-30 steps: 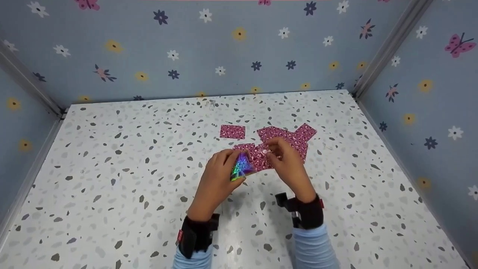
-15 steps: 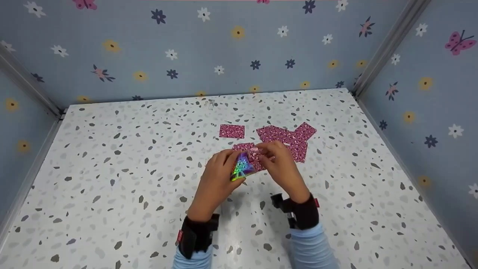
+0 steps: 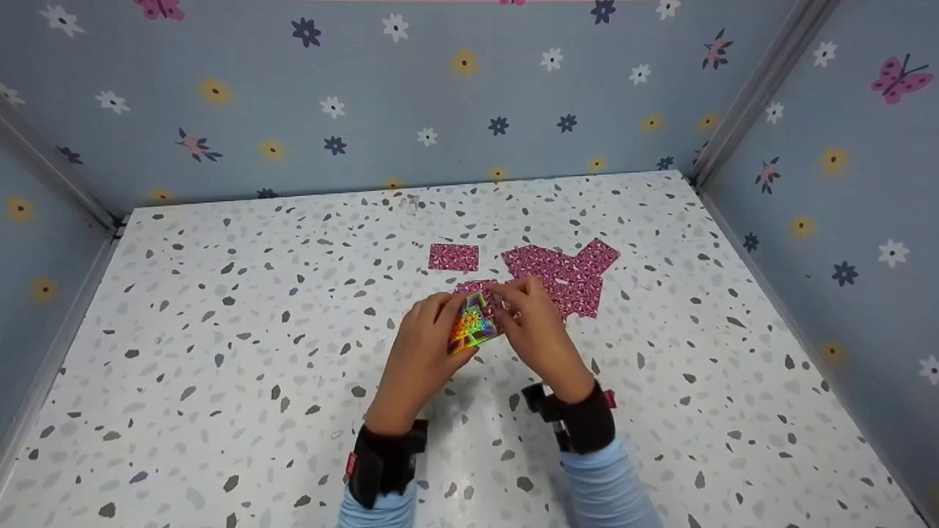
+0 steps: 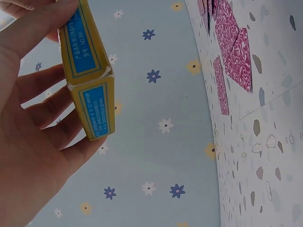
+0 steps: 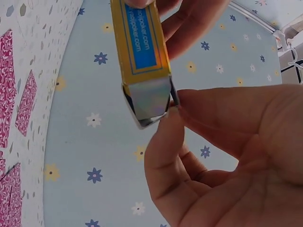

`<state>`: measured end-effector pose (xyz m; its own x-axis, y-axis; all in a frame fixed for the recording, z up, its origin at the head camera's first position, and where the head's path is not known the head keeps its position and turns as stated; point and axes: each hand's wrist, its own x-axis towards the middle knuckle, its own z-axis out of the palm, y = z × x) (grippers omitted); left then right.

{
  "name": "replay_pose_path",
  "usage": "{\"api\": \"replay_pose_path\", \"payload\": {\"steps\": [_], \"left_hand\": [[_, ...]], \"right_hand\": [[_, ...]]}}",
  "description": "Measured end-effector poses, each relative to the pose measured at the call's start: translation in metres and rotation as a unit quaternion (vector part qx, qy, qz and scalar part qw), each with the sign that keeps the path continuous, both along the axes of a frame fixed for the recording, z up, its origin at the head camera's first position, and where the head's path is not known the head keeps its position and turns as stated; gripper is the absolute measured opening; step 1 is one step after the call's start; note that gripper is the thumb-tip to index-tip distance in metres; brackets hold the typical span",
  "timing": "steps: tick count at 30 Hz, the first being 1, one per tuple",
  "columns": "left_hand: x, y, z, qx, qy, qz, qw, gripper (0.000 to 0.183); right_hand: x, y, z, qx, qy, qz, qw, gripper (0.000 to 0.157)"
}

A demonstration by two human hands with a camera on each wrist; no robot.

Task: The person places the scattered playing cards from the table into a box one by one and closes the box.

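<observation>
My left hand (image 3: 422,345) grips a small playing-card box (image 3: 471,323) above the table, thumb and fingers on its sides. The box has a shiny holographic face in the head view. Its narrow yellow sides carry blue printed panels in the left wrist view. In the right wrist view, a silvery end flap (image 5: 150,98) shows at the near end of the box. The thumb and forefinger of my right hand (image 3: 541,341) pinch the corner of that end. The inside of the box is hidden.
Pink patterned playing cards lie on the speckled white table (image 3: 257,330). One card (image 3: 453,257) lies apart at the back, and an overlapping group (image 3: 583,293) spreads behind my right hand. Blue flowered panels (image 3: 381,88) stand behind and at the sides.
My right hand has moved left from over the cards to the end of the box. The sheen of the box has turned from blue-green to yellow and red. My left hand keeps its grip.
</observation>
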<state>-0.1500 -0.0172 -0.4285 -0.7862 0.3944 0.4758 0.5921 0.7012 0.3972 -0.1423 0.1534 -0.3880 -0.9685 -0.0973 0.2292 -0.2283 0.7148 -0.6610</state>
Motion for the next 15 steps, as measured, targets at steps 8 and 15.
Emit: {"api": "replay_pose_path", "payload": {"steps": [8,15], "left_hand": [[0.000,0.000,-0.001,0.004,-0.022,0.006,0.9997,0.065],[-0.001,-0.006,0.000,0.014,-0.030,0.013,0.9994,0.065]], "right_hand": [[0.000,0.001,-0.004,0.016,-0.011,-0.003,1.000,0.034],[-0.014,0.029,-0.012,-0.036,-0.001,-0.037,0.999,0.034]]}}
